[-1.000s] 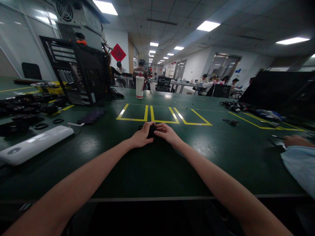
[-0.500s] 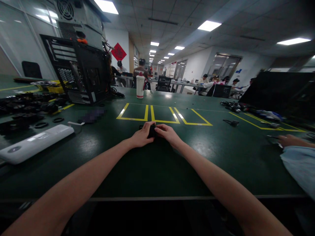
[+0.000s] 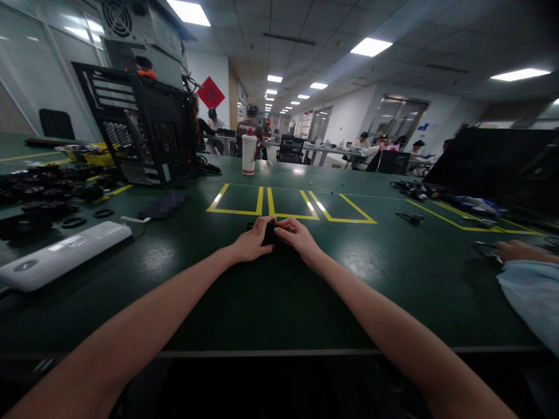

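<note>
Now, from the head view: gripping a small black object (image 3: 269, 234) in the left hand (image 3: 250, 244), pinching its three o'clock side with the right hand (image 3: 299, 237), right there at six o'clock from yellow tape outlines (image 3: 305, 217) on the green surface (image 3: 279, 297). Showing a white cup (image 3: 248, 155) toward eleven, a white device (image 3: 65, 254) near nine, a co-worker's hand (image 3: 519, 250) at three.

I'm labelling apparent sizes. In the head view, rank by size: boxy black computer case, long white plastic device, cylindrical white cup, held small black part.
1. Boxy black computer case
2. Long white plastic device, near the camera
3. Cylindrical white cup
Unsure: small black part, partly hidden; its visible portion looks smallest.
</note>
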`<action>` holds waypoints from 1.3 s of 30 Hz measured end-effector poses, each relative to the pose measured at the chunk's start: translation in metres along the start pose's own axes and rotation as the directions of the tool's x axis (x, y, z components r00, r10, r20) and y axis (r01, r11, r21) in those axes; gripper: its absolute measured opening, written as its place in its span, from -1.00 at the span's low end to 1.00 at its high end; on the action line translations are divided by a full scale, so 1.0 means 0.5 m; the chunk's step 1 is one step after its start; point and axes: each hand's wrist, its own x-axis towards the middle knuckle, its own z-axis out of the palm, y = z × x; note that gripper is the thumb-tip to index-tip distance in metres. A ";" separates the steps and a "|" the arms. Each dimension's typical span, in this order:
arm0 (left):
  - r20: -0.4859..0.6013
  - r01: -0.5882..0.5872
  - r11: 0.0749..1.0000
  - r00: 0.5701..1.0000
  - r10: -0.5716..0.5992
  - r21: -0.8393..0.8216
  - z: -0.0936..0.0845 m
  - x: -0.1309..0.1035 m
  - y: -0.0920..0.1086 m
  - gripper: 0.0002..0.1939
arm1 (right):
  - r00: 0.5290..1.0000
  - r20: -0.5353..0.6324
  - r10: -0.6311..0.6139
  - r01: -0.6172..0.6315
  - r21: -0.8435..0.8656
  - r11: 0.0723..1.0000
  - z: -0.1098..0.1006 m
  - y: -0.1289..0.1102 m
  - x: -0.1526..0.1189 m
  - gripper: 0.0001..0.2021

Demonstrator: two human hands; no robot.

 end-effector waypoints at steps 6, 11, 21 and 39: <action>0.004 0.008 1.000 1.000 -0.008 -0.019 -0.003 0.001 0.003 -0.30 | 1.000 0.025 -0.006 0.006 -0.008 1.000 -0.002 -0.004 -0.005 -0.73; 0.001 0.001 1.000 1.000 -0.001 -0.011 -0.001 0.000 0.001 -0.31 | 0.995 0.064 -0.080 0.081 -0.002 0.997 -0.006 -0.006 -0.009 -0.75; 0.001 0.008 1.000 1.000 -0.008 -0.013 -0.002 0.000 0.002 -0.30 | 0.998 -0.020 -0.053 0.053 0.025 0.998 0.005 -0.009 -0.001 -0.73; -0.001 0.008 1.000 1.000 -0.008 -0.023 0.000 0.002 0.001 -0.30 | 0.997 0.017 -0.080 0.079 0.045 0.996 0.002 -0.003 -0.001 -0.64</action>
